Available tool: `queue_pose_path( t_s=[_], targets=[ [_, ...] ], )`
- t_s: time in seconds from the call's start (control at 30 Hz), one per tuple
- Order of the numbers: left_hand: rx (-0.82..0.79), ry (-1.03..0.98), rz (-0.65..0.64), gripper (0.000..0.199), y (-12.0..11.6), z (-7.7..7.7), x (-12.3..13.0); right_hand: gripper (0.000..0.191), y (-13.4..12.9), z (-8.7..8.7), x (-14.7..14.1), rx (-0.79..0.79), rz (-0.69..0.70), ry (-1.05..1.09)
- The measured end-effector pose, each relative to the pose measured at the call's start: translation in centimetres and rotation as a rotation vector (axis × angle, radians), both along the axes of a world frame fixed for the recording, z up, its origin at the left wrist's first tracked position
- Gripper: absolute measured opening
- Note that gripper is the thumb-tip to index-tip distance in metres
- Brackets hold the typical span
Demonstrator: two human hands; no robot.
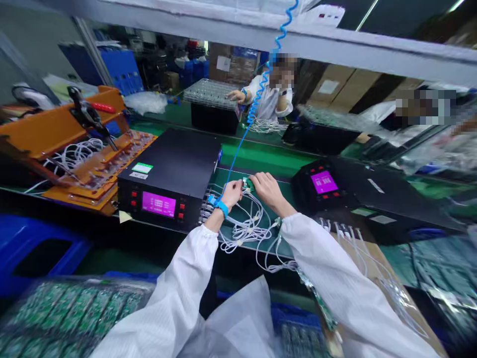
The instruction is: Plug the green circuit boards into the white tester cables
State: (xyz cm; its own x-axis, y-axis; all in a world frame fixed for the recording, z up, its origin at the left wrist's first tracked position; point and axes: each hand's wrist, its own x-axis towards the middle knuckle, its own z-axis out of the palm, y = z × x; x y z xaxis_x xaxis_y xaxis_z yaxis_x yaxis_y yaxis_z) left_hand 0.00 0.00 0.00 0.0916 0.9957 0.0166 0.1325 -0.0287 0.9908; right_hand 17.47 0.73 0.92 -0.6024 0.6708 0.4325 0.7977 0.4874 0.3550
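A small green circuit board [248,185] is between my two hands, over a pile of white cables [249,226] on the green bench. My right hand [267,190] is closed on the board's right side, fingers bent over it. My left hand [233,193] is pinched at the board's left edge, and what lies between its fingertips is hidden. Around my left wrist is a blue strap [219,204], with a coiled blue cord [257,102] running up from it. Left of my hands stands a black tester box [169,164] with a lit magenta screen [159,204].
Another black box [372,199] stands at the right. An orange fixture [74,134] with a clamp is at far left. Trays of green boards [74,308] lie low at the left. Across the bench, a person in white reaches to a clear tray [212,93].
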Motion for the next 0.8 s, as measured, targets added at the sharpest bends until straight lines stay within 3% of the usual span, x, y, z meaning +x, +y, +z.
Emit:
queue_pose_path(
  t_s=[0.13, 0.23, 0.3, 0.43, 0.6, 0.7, 0.8],
  targets=[
    [0.029, 0.033, 0.027, 0.045, -0.6, -0.6, -0.4, 0.027, 1.9, 0.8, 1.6, -0.031, -0.220, 0.321],
    [0.078, 0.087, 0.035, 0.036, -0.7, -0.7, -0.6, 0.021, 2.5, 1.9, 2.3, 0.025, -0.388, 0.790],
    [0.115, 0.128, 0.034, 0.031, -0.5, -0.3, -0.3, 0.019, 2.2, 2.6, 1.7, 0.007, -0.337, 1.034],
    [0.198, 0.191, -0.013, 0.034, 0.2, 1.3, 1.2, 0.030, 0.4, 3.1, -1.3, -0.073, -0.130, 1.300],
    [0.284, 0.249, -0.083, 0.029, 0.4, 2.7, 2.4, 0.036, 0.6, 2.2, -3.2, -0.115, -0.120, 1.542],
    [0.293, 0.282, -0.074, 0.027, 0.0, 2.2, 2.0, 0.027, 2.4, 2.9, -1.6, -0.123, -0.276, 1.795],
    [0.274, 0.296, -0.054, 0.025, -0.3, 1.5, 0.7, 0.018, 3.5, 5.0, 1.1, 0.034, -0.526, 2.076]
  ],
)
